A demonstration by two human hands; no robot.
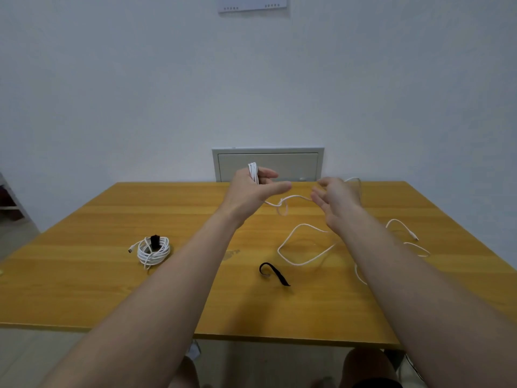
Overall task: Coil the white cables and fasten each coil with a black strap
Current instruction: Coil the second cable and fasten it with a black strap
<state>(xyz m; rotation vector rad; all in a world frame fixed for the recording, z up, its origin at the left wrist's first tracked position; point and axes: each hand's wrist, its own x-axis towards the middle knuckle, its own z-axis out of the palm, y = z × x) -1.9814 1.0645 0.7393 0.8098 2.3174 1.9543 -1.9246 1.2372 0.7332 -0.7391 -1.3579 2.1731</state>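
My left hand [253, 189] is raised above the table and grips a partly wound coil of white cable [253, 172] between thumb and fingers. From it the loose cable [296, 245] runs right, past a small kink, to my right hand [334, 198], whose fingers curl loosely around the strand. The rest of that cable sprawls in loops over the table's right half. A finished white coil [153, 249] bound with a black strap lies at the left. A loose black strap [274, 273] lies near the middle front.
The wooden table [84, 289] stands against a white wall, with a grey wall panel [268, 163] behind its far edge. The cable's plug end [414, 237] lies near the right edge. My knees show below the front edge.
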